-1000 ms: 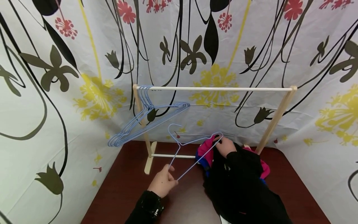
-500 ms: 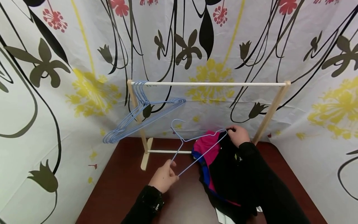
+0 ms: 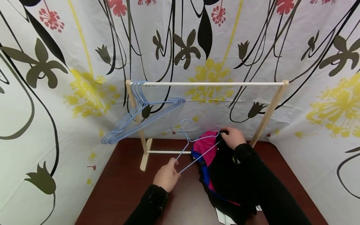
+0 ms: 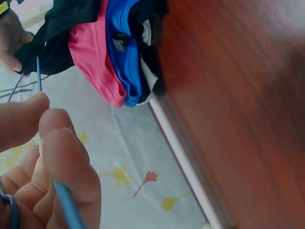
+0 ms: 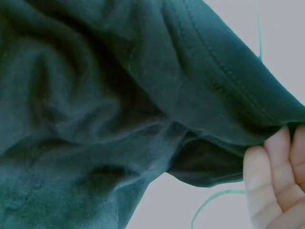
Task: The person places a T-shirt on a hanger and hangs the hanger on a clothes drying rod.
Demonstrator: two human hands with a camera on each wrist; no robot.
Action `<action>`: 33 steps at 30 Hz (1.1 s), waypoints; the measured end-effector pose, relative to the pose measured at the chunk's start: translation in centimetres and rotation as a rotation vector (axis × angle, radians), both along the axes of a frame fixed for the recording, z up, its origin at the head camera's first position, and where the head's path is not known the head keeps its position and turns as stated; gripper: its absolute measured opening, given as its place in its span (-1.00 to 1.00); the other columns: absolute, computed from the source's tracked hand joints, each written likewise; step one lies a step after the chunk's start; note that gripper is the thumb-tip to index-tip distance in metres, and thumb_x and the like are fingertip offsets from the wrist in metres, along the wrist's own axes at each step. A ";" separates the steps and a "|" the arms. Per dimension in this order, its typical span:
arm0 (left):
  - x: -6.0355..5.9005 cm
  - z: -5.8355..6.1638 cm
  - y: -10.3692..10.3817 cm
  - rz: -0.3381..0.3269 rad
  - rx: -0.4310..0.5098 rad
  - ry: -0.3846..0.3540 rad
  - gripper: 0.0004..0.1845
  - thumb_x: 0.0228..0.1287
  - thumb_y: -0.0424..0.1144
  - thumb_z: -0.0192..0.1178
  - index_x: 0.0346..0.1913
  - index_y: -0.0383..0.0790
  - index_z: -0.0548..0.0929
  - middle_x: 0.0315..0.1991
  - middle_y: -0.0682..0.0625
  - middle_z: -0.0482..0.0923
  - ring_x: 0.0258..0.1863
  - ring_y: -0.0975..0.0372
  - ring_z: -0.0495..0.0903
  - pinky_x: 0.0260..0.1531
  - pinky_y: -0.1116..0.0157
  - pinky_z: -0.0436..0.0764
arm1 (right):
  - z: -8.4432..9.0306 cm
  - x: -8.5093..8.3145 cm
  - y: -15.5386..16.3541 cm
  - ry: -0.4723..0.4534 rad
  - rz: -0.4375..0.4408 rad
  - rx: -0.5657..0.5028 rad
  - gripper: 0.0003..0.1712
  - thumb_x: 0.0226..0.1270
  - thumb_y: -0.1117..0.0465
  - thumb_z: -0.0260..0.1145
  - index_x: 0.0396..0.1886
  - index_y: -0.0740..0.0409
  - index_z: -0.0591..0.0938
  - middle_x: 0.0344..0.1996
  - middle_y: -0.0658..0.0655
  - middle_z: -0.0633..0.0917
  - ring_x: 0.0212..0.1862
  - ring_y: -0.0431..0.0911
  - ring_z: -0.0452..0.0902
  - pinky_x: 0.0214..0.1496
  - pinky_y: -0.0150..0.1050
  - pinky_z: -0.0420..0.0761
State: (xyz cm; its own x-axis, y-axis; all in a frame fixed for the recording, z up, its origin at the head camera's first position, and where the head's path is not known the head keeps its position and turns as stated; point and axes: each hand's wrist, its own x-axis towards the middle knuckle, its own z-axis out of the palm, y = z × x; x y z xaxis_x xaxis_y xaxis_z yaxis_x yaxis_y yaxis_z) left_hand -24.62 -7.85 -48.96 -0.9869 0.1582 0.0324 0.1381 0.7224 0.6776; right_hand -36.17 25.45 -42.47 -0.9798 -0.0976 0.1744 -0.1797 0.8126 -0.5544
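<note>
A blue wire hanger (image 3: 197,159) tilts over the table, its hook upward. My left hand (image 3: 166,175) pinches it at the left end, thumb against fingers. At the other end my right hand (image 3: 233,137) grips the edge of a black garment (image 3: 227,170), and the hanger's right tip meets the cloth there. In the right wrist view the fingers (image 5: 259,183) hold the dark cloth (image 5: 143,114) by its stitched edge. Pink fabric (image 4: 93,62) and blue fabric (image 4: 125,52) lie bunched beside the black garment. My right sleeve hides part of the pile.
A wooden rack (image 3: 208,83) stands behind, with several blue hangers (image 3: 140,118) on its left end. Its lower bar (image 3: 168,152) runs behind the clothes. White cloth (image 3: 223,217) shows under the pile on the dark red table (image 3: 118,187). A flowered curtain (image 3: 84,40) surrounds the table.
My right hand moved right with the black cloth's edge, uncovering pink and blue fabric, then slightly back left to the hanger's tip. The hanger shifted slightly right and its tip now meets the cloth.
</note>
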 end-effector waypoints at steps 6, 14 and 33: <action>-1.0 0.8 0.4 0.038 -0.096 0.079 -0.59 0.31 -0.24 0.39 0.16 -0.02 0.51 -0.50 0.20 0.52 -0.60 0.30 0.48 -0.52 0.23 0.47 | 0.0 0.3 -0.7 -0.056 0.063 0.014 -0.47 0.59 0.14 0.12 0.45 0.25 0.41 0.30 0.38 0.50 0.27 0.28 0.43 0.30 0.18 0.35; -2.2 2.0 0.9 0.005 -0.085 0.078 -0.58 0.34 -0.22 0.36 0.19 -0.03 0.47 -0.50 0.18 0.53 -0.61 0.29 0.49 -0.52 0.24 0.47 | 1.3 0.0 -1.2 -0.090 0.124 0.007 -0.42 0.57 0.06 0.11 0.51 0.01 0.36 -0.02 0.20 0.64 -0.19 0.06 0.52 -0.10 0.00 0.39; -1.4 1.0 1.2 -0.035 -0.027 0.010 -0.56 0.35 -0.20 0.36 0.21 -0.02 0.45 -0.49 0.20 0.56 -0.57 0.27 0.52 -0.47 0.23 0.50 | -1.5 1.1 -0.1 0.418 0.197 0.246 -0.66 0.51 0.31 0.23 0.21 0.16 0.67 0.12 0.24 0.60 0.20 0.15 0.46 0.30 0.06 0.36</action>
State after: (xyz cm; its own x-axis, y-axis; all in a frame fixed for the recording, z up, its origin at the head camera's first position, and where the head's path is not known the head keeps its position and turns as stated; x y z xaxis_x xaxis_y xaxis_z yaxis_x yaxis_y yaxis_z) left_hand -25.99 -6.70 -48.01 -0.9805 0.1931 0.0372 0.1696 0.7348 0.6568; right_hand -35.07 25.36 -43.98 -0.7906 -0.3603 0.4950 -0.5071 0.8385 -0.1995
